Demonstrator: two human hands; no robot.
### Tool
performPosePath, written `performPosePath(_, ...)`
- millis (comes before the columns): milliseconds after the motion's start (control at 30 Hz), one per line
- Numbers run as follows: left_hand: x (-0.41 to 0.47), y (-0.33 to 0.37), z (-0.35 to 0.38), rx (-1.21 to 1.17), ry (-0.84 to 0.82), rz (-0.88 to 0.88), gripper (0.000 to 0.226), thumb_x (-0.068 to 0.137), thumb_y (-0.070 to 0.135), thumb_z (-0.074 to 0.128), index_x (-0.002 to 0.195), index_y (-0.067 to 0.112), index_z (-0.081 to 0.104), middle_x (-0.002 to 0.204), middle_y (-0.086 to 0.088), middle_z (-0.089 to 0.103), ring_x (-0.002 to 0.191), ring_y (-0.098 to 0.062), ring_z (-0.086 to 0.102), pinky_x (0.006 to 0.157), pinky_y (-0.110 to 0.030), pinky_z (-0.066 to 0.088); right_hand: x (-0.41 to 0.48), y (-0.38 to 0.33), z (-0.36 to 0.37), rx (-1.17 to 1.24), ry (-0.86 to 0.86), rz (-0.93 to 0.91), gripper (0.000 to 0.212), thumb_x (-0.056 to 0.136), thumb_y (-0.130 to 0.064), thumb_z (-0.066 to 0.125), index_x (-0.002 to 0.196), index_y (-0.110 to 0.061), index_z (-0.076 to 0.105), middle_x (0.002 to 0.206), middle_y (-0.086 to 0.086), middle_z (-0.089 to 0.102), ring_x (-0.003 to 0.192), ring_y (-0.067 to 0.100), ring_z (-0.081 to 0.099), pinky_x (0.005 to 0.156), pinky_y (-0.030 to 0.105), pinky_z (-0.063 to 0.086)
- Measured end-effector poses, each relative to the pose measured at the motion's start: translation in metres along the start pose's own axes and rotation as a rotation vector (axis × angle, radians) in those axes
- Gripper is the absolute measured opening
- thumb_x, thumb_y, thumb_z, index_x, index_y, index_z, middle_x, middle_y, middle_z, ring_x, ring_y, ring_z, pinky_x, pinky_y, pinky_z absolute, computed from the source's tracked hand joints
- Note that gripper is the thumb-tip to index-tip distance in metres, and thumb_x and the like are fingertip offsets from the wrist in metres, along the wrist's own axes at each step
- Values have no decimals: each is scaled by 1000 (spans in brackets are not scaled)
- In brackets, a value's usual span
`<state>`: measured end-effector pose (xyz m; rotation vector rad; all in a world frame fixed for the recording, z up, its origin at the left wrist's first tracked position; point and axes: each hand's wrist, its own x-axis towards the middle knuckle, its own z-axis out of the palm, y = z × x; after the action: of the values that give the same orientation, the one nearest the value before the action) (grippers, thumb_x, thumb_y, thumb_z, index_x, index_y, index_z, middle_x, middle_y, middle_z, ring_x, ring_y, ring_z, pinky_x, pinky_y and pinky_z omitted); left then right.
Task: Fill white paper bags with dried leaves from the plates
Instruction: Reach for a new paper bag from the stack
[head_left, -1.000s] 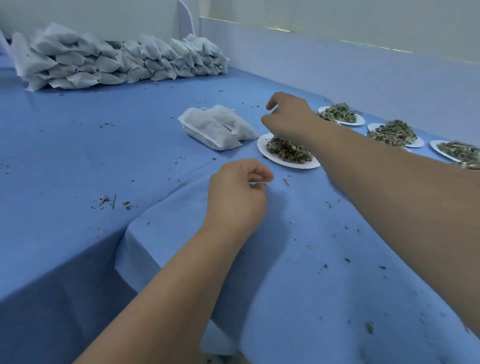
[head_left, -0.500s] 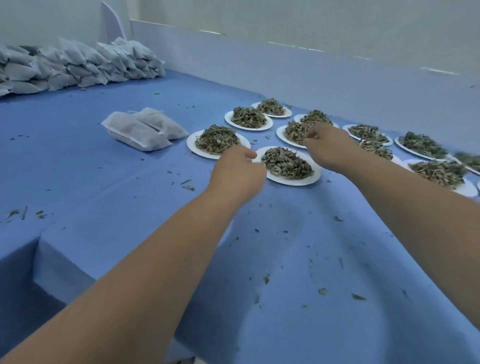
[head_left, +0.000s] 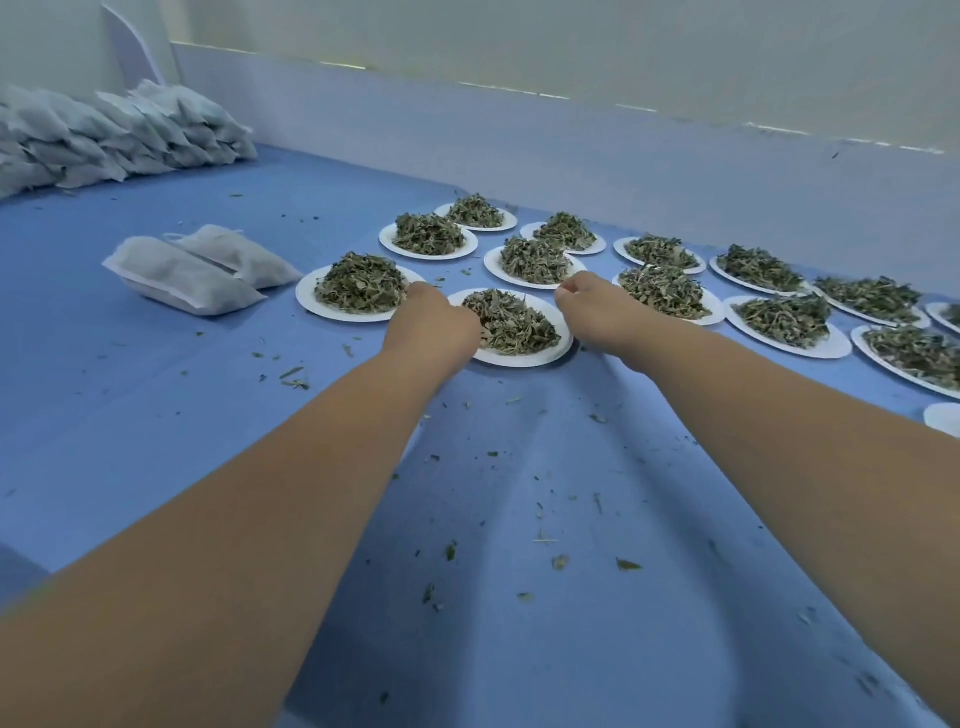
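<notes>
A white paper plate (head_left: 519, 361) heaped with dried leaves (head_left: 511, 325) lies nearest to me on the blue cloth. My left hand (head_left: 434, 325) covers its left rim with curled fingers. My right hand (head_left: 597, 306) is curled at its right rim. Both seem to grip the plate's edges, though the fingertips are hidden. Two filled white paper bags (head_left: 182, 278) lie side by side to the left of the plates.
Several more plates of leaves (head_left: 784, 317) spread behind and to the right, and another plate (head_left: 311, 304) sits just left. An empty plate (head_left: 943, 418) shows at the right edge. Stacked filled bags (head_left: 104, 135) line the back left. Leaf crumbs litter the cloth (head_left: 156, 415).
The view swung right from the bags to the plates. Both hands have moved onto the nearest plate, the left to its left rim and the right back to its right rim.
</notes>
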<state>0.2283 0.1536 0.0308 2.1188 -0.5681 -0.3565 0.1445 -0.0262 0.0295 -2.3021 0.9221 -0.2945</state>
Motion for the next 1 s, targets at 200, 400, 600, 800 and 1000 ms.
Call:
performPosePath(200,-21,15,19,-84,-23,46,47,85,5,40,131,-1,50,80,-4,48,64,-16,41,47,-25,33,-50,23,-55,-15,106,6,30,104,-40,36,123,-26,55,120,1,59,105,18,61,77,34,45)
performPosePath(400,-70,62,66,-102,-135,189,31,91,11,40,119,19,49,89,7,46,77,-12,49,57,-30,38,-143,76,-117,-134,164,79,34,107,-41,35,124,-20,56,124,4,60,115,27,61,95,42,46)
performPosePath(600,-134,92,127,-51,-281,297,28,89,13,42,113,25,48,97,3,55,77,-15,57,52,-27,35,-238,133,-165,-146,217,260,29,106,-46,38,121,-29,57,115,2,65,107,26,66,94,46,53)
performPosePath(800,-168,97,164,36,-389,333,42,90,13,42,130,22,48,110,-3,58,80,-16,57,53,-28,36,-279,166,-168,-265,198,278,32,108,-42,35,120,-22,57,116,2,62,99,21,60,76,35,44)
performPosePath(1000,-177,98,176,125,-363,385,46,90,13,42,135,22,44,107,-6,60,80,-17,58,54,-30,36,-280,188,-158,-290,214,269,38,108,-45,33,132,-23,53,117,6,62,93,19,58,73,35,40)
